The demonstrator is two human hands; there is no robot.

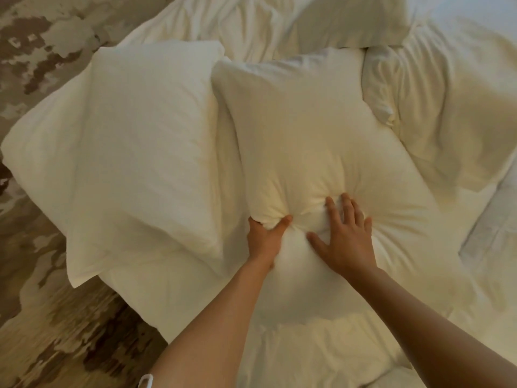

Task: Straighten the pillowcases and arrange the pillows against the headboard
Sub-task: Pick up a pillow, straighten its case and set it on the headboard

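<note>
Fingers [342, 204] of the right hand [345, 239] spread flat, pressing into the centre pillow [305, 141]; left hand [265, 236] pinches a bunch of its pillowcase w/ thumb and curled fingers. Pillow sits mid-bed, overlapping a second pillow [134, 152] to its left, a third [349, 21] far right. Judged soft, light, squashy; best gripped at corners or edge seams.

Under the hands a pillow [316, 152] is showing matt cream cloth, puckering into soft creases, the pillow to their left [140, 152] is looking smoother in the same matt fabric, the rumpled bedding [447, 88] beyond is lying crinkled, and the floor [42, 317] to the left is looking mottled brown.
</note>
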